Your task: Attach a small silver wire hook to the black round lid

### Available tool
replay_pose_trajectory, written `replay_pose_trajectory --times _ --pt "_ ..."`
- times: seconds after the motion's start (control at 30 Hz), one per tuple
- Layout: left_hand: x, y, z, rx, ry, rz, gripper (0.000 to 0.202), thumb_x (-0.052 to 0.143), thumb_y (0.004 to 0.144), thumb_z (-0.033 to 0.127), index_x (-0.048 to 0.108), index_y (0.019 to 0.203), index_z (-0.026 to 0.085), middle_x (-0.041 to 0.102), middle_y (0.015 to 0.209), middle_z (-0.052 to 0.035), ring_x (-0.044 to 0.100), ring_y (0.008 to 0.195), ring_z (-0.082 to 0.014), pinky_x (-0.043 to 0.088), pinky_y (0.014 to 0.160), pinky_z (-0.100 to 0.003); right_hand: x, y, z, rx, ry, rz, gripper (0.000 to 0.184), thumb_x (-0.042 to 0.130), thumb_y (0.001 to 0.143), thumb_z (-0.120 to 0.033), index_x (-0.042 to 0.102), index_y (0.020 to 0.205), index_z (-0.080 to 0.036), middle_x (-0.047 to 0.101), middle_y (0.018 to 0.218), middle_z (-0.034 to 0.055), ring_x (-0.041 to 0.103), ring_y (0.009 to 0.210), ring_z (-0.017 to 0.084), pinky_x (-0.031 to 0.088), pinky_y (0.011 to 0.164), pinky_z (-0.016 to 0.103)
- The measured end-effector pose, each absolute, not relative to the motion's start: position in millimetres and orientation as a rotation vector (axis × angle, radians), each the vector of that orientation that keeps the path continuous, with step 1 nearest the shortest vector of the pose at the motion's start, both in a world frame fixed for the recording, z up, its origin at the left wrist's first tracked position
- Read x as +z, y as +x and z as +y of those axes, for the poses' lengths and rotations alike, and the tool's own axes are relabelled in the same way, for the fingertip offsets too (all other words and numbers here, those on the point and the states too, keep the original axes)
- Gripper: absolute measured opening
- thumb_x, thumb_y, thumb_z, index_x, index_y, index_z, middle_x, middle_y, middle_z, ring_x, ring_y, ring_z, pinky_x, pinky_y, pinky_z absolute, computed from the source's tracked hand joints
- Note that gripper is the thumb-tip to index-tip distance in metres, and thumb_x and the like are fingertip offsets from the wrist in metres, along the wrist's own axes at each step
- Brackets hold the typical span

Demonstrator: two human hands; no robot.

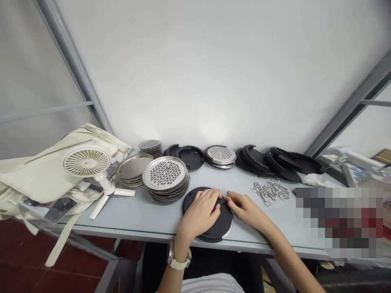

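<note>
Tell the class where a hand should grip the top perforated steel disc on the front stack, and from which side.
Probably pinch the top perforated steel disc by its plain rim, from above on the near side: it lies flat on its stack, that edge free.

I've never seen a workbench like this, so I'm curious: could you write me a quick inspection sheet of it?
Surface: grey bench, with parts spread along it.
Job's things: black round disc with steel rim under both hands; small metal clip at its edge.
Clutter: stacked perforated steel discs, plain steel discs, black curved parts, metal links, white fan, cream cloth bag.
Hands: left hand, wearing a watch, rests on the disc; right hand has its fingertips at the clip.
Cables: nothing seen.
Surroundings: white wall, grey metal frame, red tiled floor.
</note>
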State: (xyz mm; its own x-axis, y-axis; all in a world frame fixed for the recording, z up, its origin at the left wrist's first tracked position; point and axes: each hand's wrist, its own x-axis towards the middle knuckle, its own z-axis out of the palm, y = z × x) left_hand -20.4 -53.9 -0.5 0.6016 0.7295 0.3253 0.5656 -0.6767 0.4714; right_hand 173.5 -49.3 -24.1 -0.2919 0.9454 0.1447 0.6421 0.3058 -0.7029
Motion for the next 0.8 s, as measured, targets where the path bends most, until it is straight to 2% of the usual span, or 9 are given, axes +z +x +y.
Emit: replay_pose_trajectory --times 0.27,0.57,0.8 --pt "-1.7 -19.9 -53.8 0.712 2.537 1.022 0.033 0.038 0.091 0.015 0.047 0.121 0.026 0.052 0.129 -0.0031 0.044 0.122 -0.0179 0.035 0.102 -0.037 -25.5 175.2 -48.9 0.719 -1.422 -2.055 0.030 0.037 0.090 -0.035 0.038 0.064 -0.020 0.038 0.056 -0.0055 0.035 0.055 0.011 0.027 0.052 0.024" --pt "-1.9 -20.2 -54.5 0.717 2.524 1.030 0.034 0.038 0.091 0.015 0.049 0.121 0.027 0.052 0.128 -0.0033 0.045 0.121 -0.0177 0.036 0.102 -0.036 -26.2 175.9 -48.7 0.698 -1.430 -2.066 0.028 0.037 0.089 -0.031 0.036 0.063 -0.020 0.037 0.055 -0.0057 0.035 0.054 0.011 0.026 0.051 0.024" --pt "-0.9 -20.4 -54.5 0.706 2.530 1.022 0.034 0.038 0.091 0.016 0.049 0.121 0.027 0.052 0.128 -0.0035 0.044 0.122 -0.0177 0.036 0.102 -0.036 -23.7 175.1 -50.0 0.722 -1.408 -2.054 0.034 0.035 0.092 -0.036 0.039 0.063 -0.020 0.042 0.056 -0.0046 0.038 0.055 0.012 0.029 0.053 0.024"
